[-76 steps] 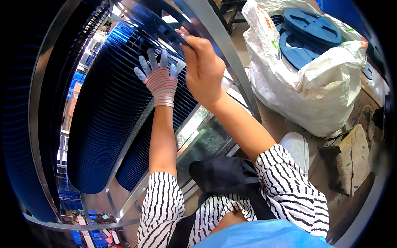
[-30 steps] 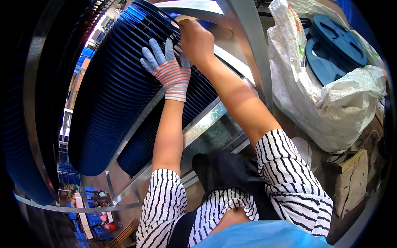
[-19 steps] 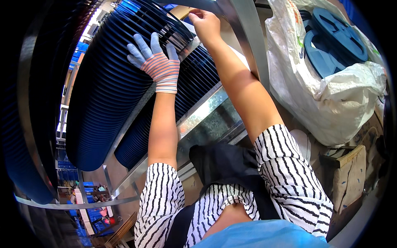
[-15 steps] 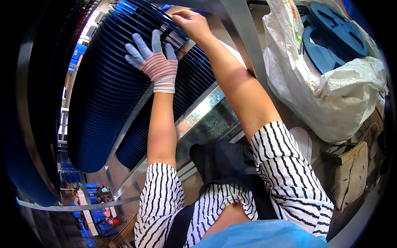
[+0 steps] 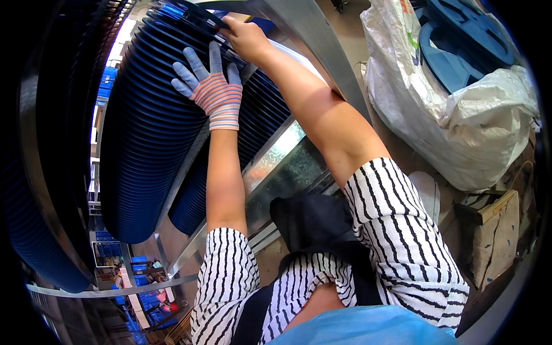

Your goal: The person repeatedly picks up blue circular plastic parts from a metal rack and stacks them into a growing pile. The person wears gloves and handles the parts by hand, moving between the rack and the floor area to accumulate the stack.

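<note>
A long row of dark blue plastic reels [image 5: 146, 132] stands packed on edge in a metal rack. My left hand [image 5: 214, 92], in a striped knit glove, lies on these reels near the far end with its fingers spread; it holds nothing. At the far end of the row, my bare right hand [image 5: 246, 40] has its fingers closed over the rim of a dark reel [image 5: 214, 22]. Its fingertips are partly hidden. Beside the first row, a second row of dark reels [image 5: 261, 106] passes beneath my left forearm.
A white woven sack [image 5: 414, 115] at the right holds blue reels [image 5: 460, 43]. Metal rack bars [image 5: 313, 43] run between it and my right arm. A worn box [image 5: 494, 238] stands at lower right. More stacked reels [image 5: 34, 230] line the far left.
My right hand has moved left and closed over a reel's rim at the row's far end. My left hand stays spread on the reels. The view has shifted slightly.
</note>
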`<state>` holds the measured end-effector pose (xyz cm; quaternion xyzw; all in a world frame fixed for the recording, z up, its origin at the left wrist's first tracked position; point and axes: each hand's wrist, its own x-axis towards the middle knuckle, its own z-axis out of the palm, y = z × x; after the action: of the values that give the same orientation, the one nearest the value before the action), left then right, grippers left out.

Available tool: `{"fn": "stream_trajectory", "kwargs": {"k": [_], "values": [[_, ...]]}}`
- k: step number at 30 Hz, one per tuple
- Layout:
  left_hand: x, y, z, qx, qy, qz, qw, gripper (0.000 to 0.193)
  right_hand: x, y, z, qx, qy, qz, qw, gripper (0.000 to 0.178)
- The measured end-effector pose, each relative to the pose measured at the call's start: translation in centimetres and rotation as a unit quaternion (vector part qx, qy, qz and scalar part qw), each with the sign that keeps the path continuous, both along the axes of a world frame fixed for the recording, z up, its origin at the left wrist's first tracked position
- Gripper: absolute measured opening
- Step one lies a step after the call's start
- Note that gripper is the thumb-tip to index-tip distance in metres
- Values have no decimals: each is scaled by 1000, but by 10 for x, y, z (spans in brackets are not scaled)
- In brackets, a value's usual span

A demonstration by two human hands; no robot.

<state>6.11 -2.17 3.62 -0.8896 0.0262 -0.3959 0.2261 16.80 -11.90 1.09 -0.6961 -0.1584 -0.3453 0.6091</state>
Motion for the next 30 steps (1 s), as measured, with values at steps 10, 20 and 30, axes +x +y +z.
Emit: {"fn": "stream_trajectory", "kwargs": {"k": [10,20,30], "values": [[4,1,3,-23,-45,-21,998,65,-12,-7,4,-30,33,89,995,30],[0,-1,5,-26,-78,-35,996,68,-19,-6,6,19,38,72,996,37],[3,2,2,-38,-92,-62,993,68,-22,-10,10,67,12,91,994,37]]}}
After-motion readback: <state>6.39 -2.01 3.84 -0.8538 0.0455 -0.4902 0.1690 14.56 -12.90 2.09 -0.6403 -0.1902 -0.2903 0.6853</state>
